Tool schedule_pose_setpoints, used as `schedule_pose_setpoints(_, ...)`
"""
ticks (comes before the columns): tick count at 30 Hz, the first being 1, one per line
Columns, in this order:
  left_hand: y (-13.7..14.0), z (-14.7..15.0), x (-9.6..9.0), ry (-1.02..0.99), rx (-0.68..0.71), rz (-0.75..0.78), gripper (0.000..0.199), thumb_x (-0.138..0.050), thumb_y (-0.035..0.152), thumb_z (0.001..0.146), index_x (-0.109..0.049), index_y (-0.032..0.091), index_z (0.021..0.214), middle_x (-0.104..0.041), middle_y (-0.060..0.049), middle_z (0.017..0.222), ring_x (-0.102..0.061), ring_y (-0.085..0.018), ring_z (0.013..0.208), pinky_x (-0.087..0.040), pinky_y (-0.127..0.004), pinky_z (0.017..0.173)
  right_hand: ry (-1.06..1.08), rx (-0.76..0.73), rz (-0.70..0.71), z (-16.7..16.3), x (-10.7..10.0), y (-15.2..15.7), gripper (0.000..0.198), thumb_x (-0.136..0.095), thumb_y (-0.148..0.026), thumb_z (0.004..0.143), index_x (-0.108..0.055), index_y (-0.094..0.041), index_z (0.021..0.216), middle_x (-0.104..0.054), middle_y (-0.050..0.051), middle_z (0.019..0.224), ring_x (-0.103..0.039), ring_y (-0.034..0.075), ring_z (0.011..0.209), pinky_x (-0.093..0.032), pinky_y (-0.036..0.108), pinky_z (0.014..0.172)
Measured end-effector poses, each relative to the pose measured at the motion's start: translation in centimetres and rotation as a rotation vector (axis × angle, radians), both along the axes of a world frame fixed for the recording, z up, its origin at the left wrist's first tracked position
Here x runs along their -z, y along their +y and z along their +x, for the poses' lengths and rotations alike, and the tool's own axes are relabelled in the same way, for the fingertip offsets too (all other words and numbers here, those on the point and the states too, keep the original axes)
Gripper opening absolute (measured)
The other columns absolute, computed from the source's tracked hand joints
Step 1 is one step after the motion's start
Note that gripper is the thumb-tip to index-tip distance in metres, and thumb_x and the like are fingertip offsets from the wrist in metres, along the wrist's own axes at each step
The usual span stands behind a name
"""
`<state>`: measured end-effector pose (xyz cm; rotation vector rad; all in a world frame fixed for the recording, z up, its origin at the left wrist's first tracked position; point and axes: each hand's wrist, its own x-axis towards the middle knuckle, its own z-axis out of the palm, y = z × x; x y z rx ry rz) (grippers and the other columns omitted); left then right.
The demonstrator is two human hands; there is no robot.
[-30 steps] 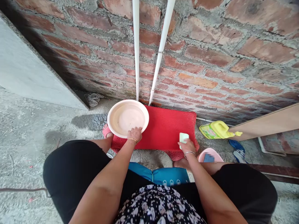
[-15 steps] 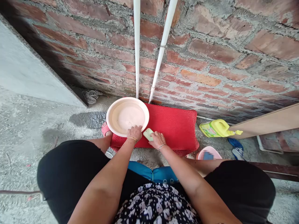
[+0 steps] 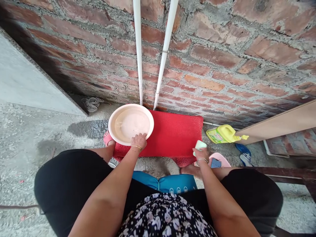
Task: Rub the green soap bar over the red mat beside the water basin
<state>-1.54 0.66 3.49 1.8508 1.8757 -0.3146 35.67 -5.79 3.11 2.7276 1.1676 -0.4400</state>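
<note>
A cream-pink basin [image 3: 118, 113] with water in it stands on the left part of a low red cloth-covered surface [image 3: 176, 131]. My left hand [image 3: 139, 141] grips the basin's near right rim, with its fingers over the edge. At the right end of the red surface, my right hand [image 3: 202, 153] is closed around a pale green rounded block [image 3: 200, 144] that looks like a bar of soap. Part of the block is hidden under the fingers. Just right of that hand is a small pink tub [image 3: 223, 160] with a dark flat object in it.
A yellow jug with a pump top [image 3: 221, 134] lies tilted on the floor at the right, near blue slippers [image 3: 243, 154]. Behind the red surface rises a brick wall [image 3: 204, 62] with two white pipes [image 3: 138, 52]. A bundled rag [image 3: 92, 103] lies at left.
My right hand has carried the pale green block rightward, from beside the basin to the right end of the red surface. My left hand stays on the rim. The view has shifted slightly.
</note>
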Motion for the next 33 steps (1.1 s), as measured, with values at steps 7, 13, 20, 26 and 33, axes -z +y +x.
schedule_pose_setpoints(7, 0.2, 0.0, 0.0, 0.001, -0.003, -0.026, 0.046, -0.035, 0.022, 0.087, -0.051, 0.029, 0.130, -0.057, -0.013, 0.121, -0.054, -0.028, 0.110, -0.043, -0.046, 0.089, 0.186, -0.531, -0.056, -9.9, 1.0, 0.9, 0.041, -0.065, -0.049, 0.073, -0.060, -0.028, 0.107, -0.057, 0.004, 0.106, -0.059, 0.021, 0.098, -0.039, 0.033, 0.087)
schedule_pose_setpoints(13, 0.1, 0.2, -0.1, 0.010, -0.007, -0.016, 0.046, -0.036, 0.020, 0.086, -0.052, 0.029, 0.128, -0.058, -0.012, 0.119, -0.054, -0.028, 0.108, -0.043, -0.045, 0.088, -0.021, -0.079, -0.189, 0.2, -0.9, 0.4, 0.047, -0.060, -0.048, 0.076, -0.058, -0.021, 0.115, -0.057, 0.013, 0.112, -0.059, 0.027, 0.100, -0.042, 0.038, 0.081)
schedule_pose_setpoints(20, -0.1, 0.1, 0.0, -0.001, -0.010, -0.002, 0.045, -0.035, 0.020, 0.087, -0.052, 0.029, 0.127, -0.058, -0.011, 0.118, -0.054, -0.026, 0.108, -0.043, -0.044, 0.089, 0.230, -0.336, -0.002, -8.6, 0.3, 1.9, 0.047, -0.067, -0.054, 0.069, -0.057, -0.027, 0.107, -0.058, 0.004, 0.109, -0.061, 0.020, 0.090, -0.043, 0.029, 0.074)
schedule_pose_setpoints(26, -0.3, 0.0, 0.2, -0.023, -0.005, 0.019, 0.040, -0.040, 0.026, 0.087, -0.053, 0.028, 0.125, -0.057, -0.012, 0.115, -0.053, -0.028, 0.108, -0.042, -0.046, 0.088, 0.446, -0.442, -0.025, -21.9, 1.6, 4.3, 0.045, -0.065, -0.059, 0.068, -0.056, -0.027, 0.098, -0.059, 0.002, 0.101, -0.060, 0.018, 0.088, -0.042, 0.026, 0.069)
schedule_pose_setpoints(33, -0.2, 0.1, -0.1, -0.022, -0.010, 0.006, 0.039, -0.035, 0.026, 0.089, -0.054, 0.026, 0.123, -0.057, -0.012, 0.114, -0.053, -0.028, 0.106, -0.042, -0.045, 0.086, 0.446, -0.469, -0.096, -24.8, 1.1, 7.9, 0.054, -0.058, -0.067, 0.072, -0.054, -0.023, 0.104, -0.058, 0.008, 0.108, -0.060, 0.022, 0.093, -0.045, 0.032, 0.075)
